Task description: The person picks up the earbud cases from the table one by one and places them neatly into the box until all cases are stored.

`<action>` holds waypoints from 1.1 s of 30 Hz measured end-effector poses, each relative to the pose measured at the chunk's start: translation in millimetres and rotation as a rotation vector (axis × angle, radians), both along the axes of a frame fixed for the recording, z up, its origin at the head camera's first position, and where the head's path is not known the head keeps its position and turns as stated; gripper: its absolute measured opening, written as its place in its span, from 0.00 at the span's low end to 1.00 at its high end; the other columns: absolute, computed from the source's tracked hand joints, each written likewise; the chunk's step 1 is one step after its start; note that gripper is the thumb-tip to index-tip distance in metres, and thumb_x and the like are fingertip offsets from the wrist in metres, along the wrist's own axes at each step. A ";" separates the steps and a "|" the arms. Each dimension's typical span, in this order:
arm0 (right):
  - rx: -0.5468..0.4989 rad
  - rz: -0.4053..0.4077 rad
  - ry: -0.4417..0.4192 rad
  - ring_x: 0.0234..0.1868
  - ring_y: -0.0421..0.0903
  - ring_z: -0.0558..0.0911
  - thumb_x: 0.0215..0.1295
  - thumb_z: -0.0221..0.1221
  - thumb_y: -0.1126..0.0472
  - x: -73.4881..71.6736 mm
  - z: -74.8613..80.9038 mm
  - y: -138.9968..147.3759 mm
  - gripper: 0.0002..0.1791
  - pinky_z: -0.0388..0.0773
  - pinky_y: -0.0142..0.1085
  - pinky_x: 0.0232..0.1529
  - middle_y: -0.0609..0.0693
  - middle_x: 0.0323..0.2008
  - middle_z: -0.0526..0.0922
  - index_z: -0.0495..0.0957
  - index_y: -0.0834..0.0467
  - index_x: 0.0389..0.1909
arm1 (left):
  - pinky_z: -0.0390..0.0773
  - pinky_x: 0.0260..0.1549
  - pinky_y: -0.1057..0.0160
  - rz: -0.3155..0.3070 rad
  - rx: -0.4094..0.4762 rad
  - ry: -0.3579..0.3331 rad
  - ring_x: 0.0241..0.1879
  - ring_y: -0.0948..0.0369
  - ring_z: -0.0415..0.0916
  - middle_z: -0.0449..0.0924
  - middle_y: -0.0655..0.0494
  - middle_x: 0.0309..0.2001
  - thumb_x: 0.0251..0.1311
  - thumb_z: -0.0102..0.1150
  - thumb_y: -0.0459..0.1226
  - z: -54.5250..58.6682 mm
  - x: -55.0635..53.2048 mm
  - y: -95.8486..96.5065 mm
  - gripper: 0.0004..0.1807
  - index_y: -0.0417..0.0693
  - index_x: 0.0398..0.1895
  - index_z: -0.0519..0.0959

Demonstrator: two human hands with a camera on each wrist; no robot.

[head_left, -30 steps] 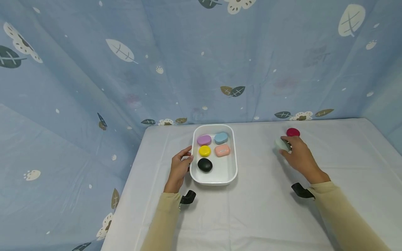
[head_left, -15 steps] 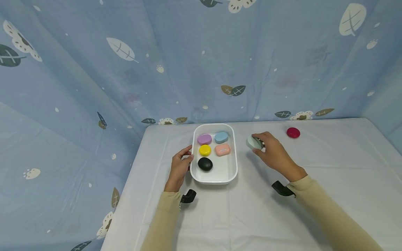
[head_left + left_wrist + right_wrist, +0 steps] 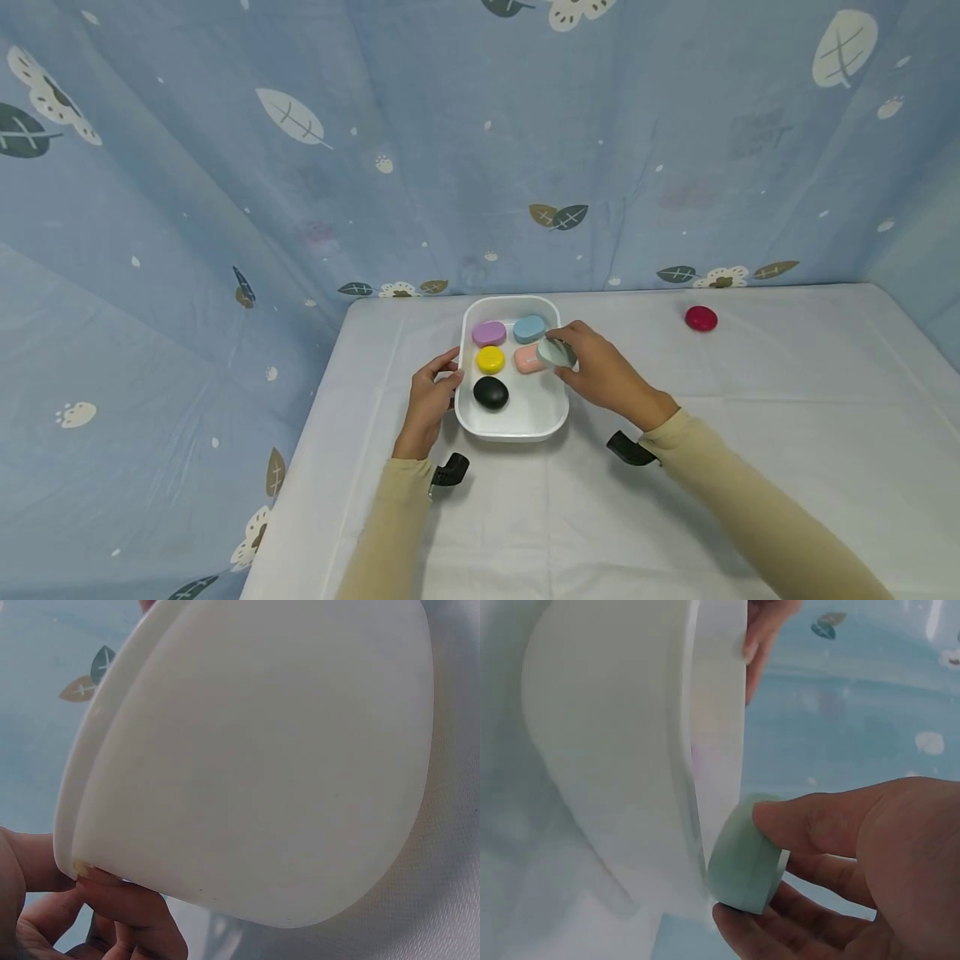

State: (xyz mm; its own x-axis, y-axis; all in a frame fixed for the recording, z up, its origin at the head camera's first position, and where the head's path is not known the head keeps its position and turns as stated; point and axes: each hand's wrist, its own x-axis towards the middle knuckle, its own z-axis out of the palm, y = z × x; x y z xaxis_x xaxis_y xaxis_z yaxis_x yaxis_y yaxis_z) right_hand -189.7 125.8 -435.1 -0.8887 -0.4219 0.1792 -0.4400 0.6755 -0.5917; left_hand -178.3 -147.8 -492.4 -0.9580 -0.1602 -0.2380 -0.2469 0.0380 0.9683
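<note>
My right hand (image 3: 604, 373) pinches a pale green bar of soap (image 3: 746, 859) between thumb and fingers. In the head view this soap overlaps the right rim of a white plastic tub (image 3: 536, 417) and partly hides a pink soap bar (image 3: 527, 359). My left hand (image 3: 429, 408) grips the tub's left rim, with the thumb at the top edge and fingers against the outer wall in the left wrist view. Inside the tub lie a purple soap (image 3: 489, 333), a blue soap (image 3: 529, 328), a round yellow soap (image 3: 491, 360) and a black oval soap (image 3: 491, 392).
A red oval soap (image 3: 701, 318) lies on the white-covered table (image 3: 637, 533) near its back right. Behind the table hangs a blue curtain (image 3: 450, 167) with leaf and flower prints. Black wrist mounts stick out below both hands.
My right hand has carried the pale green soap leftward, from beside the red soap to over the tub's right edge. The left hand has stayed on the tub.
</note>
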 end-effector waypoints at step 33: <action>0.210 0.207 -0.087 0.48 0.52 0.83 0.61 0.72 0.72 -6.3 -4.0 -42.7 0.25 0.83 0.46 0.56 0.59 0.54 0.80 0.82 0.65 0.60 | 0.81 0.32 0.65 -0.030 0.021 0.043 0.42 0.54 0.76 0.71 0.45 0.55 0.76 0.55 0.29 1.1 3.0 -1.8 0.24 0.43 0.73 0.76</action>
